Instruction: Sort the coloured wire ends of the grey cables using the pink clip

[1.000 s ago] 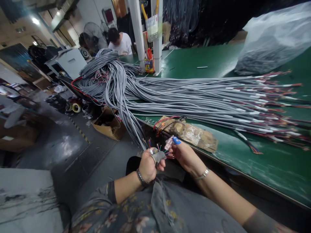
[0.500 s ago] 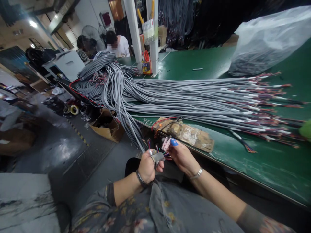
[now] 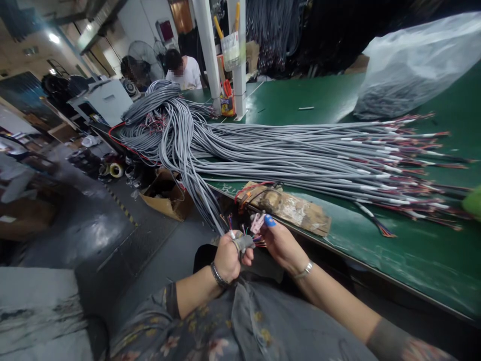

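My left hand (image 3: 229,255) is closed around the ends of several grey cables (image 3: 215,218) that hang off the table edge. Thin coloured wires (image 3: 259,241) fan out past its fingers, and a grey wrapping (image 3: 244,242) covers its thumb. Just to the right, my right hand (image 3: 281,243) is pinched near the wire ends, with a blue covering (image 3: 269,220) on the thumb tip. A pinkish-white piece (image 3: 257,223) shows at its fingertips; whether this is finger wrapping or a held part, I cannot tell. Anything tiny in the pinch is hidden.
Long grey cables (image 3: 285,150) with stripped ends lie across the green table (image 3: 424,271). A taped cardboard block (image 3: 296,208) sits at the near edge. Behind are a clear plastic bag (image 3: 417,65) and white posts (image 3: 236,80). An open carton (image 3: 165,198) stands below; a person (image 3: 186,72) sits beyond.
The view has shifted very slightly. Both hands stay in nearly the same place and pose, with the pinkish-white piece turned a little at the right fingertips.
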`<state>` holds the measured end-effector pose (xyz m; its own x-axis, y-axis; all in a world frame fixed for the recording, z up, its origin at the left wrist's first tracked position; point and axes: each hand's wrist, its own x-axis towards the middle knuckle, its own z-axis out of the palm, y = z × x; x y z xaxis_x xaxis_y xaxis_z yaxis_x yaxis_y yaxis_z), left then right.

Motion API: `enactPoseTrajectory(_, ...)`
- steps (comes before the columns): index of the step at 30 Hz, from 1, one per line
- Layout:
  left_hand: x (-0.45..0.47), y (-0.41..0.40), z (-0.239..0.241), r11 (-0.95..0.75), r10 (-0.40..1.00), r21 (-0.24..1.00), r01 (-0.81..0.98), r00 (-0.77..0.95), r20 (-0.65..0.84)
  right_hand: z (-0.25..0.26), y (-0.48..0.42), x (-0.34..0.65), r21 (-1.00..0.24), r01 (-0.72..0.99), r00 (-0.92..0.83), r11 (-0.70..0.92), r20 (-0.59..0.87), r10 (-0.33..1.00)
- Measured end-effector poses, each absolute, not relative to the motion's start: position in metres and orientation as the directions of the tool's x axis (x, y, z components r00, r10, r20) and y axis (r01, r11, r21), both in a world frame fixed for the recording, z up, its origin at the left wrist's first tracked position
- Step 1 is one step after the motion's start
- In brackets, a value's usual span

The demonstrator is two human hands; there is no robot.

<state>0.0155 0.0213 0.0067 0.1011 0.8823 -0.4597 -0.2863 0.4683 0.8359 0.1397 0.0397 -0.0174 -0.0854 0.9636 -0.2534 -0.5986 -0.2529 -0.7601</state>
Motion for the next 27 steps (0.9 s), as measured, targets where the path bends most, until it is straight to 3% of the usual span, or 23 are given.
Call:
enactPoseTrajectory(7,0.011,0.015,0.009,0.448,0.894,0.855,-0.263,0.111,-0.434,-0.008,0.037,0.145,-0.664,-0.608,-0.296,-0.435,-0.318,0.901)
enactPoseTrajectory(16,0.006,0.012,0.007,0.331,0.943,0.909,-0.255,0.045,-0.331,-0.01,0.038,0.144,-0.723,-0.588,-0.2,-0.362,-0.304,0.932)
enactPoseTrajectory(27,0.014,0.023,0.01,0.333,0.94,0.898,-0.289,0.034,-0.338,-0.009,0.039,0.143,-0.747,-0.575,-0.201,-0.335,-0.267,0.942)
